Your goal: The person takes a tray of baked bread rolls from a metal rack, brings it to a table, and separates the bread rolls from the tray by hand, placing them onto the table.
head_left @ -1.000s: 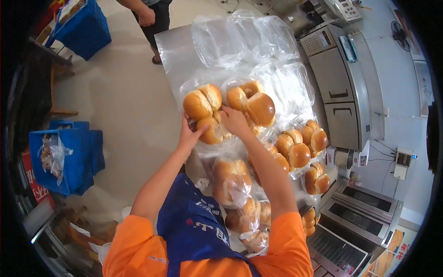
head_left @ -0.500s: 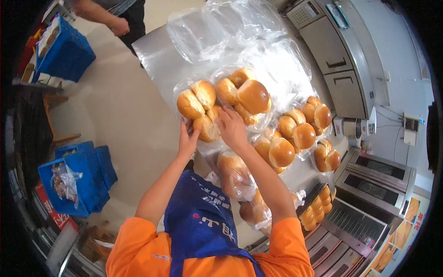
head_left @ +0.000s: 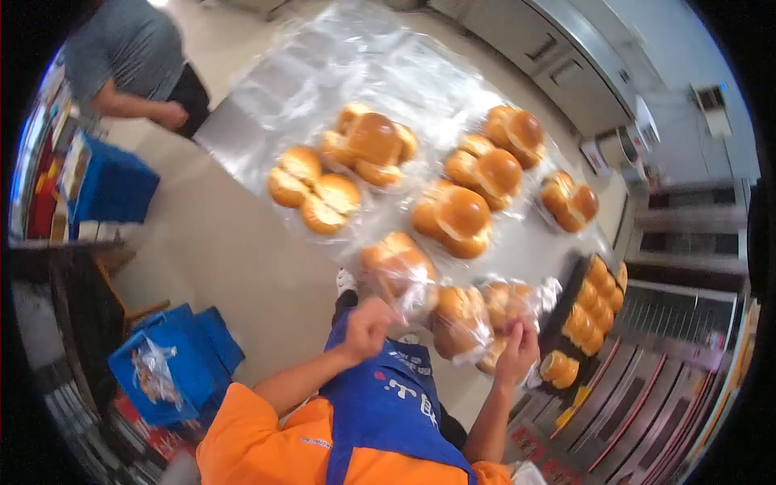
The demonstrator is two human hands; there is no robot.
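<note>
My left hand (head_left: 369, 327) is closed just below a bagged bun loaf (head_left: 399, 263) at the table's near edge; whether it pinches the plastic is blurred. My right hand (head_left: 520, 347) has its fingers pressed together beside another bagged loaf (head_left: 508, 301), and what they hold, if anything, is too small to make out. Between the hands sits a third bagged loaf (head_left: 461, 319). Farther up, a split bun cluster (head_left: 315, 190) rests on plastic, untouched, with a glossy cluster (head_left: 372, 141) to its right.
Clear plastic bags (head_left: 380, 61) cover the far part of the metal table (head_left: 230, 133). Several bun clusters lie right of centre, near a dark tray of buns (head_left: 588, 311). Blue crates (head_left: 158, 368) stand on the floor at left. Another person (head_left: 133, 61) stands at upper left.
Both hands have left the split bun cluster and come down to the table's near edge, the right one farther right. The view has shifted, showing more of the other person and the bun tray.
</note>
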